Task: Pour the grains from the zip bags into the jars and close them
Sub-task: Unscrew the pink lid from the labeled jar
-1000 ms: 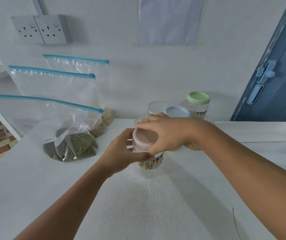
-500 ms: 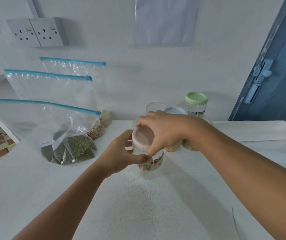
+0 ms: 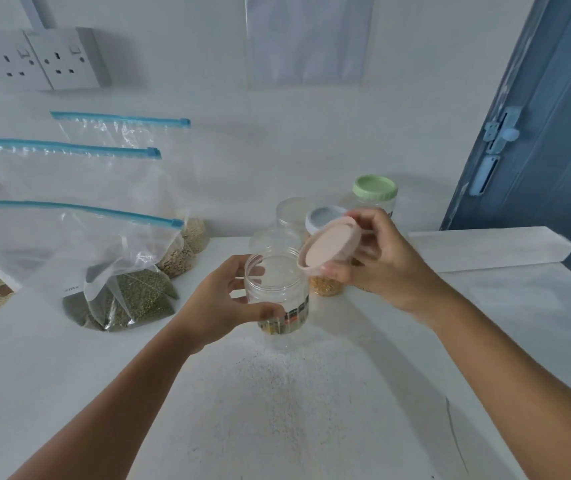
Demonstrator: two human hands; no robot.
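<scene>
At the middle of the white counter (image 3: 277, 410), the clear jar (image 3: 277, 289) stood upright and open-mouthed, with bare speckled surface between it and the near edge and more bare surface to its right, up to a white ledge (image 3: 491, 249). The jar looked empty, its wall transparent, with a printed band of colours round its lower part. The left hand (image 3: 221, 303) gripped it from the left, thumb curled across the front and fingers round the far side. The right hand (image 3: 381, 265) pinched the pink lid (image 3: 327, 245) by its rim, holding it tilted just right of and above the jar's mouth, clear of it. Directly behind stood other jars, crowding the back: two clear ones, one with a pale blue lid (image 3: 324, 216), one with a green lid (image 3: 375, 187), and yellow grain (image 3: 325, 285) showing low in one. To the left, well apart, three zip bags stood in a row: the nearest (image 3: 80, 258) held green grain (image 3: 135, 299), the middle (image 3: 76, 174) and far (image 3: 121, 129) bags pale grain. A blue door (image 3: 554, 116) closed the right side
</scene>
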